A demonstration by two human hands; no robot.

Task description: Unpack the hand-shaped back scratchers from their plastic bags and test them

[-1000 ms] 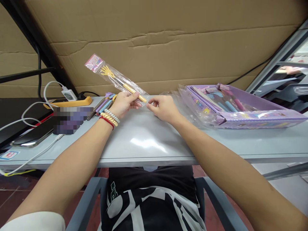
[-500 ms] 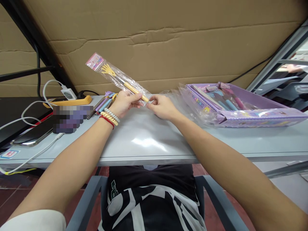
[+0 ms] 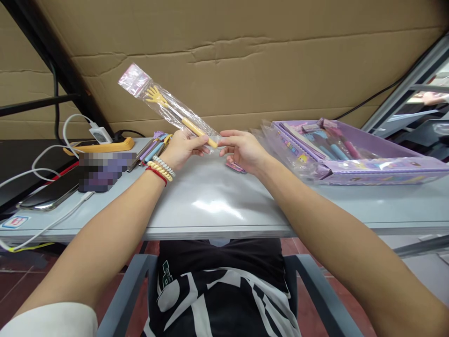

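Observation:
A yellow hand-shaped stick lies inside a clear plastic sleeve, tilted up to the left above the table. My left hand pinches it near its lower right end. My right hand is at that end, its fingertips by the sleeve's edge and its lower fingers curled; whether it grips the film cannot be made out. Beneath my right hand a small pink card shows on the table. Several similar sticks in purple, blue and yellow lie left of my left hand.
At the right a purple box holds packaged pens and sticks, with clear plastic bags along its left side. Phones, white cables and a yellow power strip occupy the left. A cardboard panel stands behind the table.
The sleeve's top end has risen slightly, and its pink header now looks paler. My right hand's fingers have spread more, and the pink card now shows under them.

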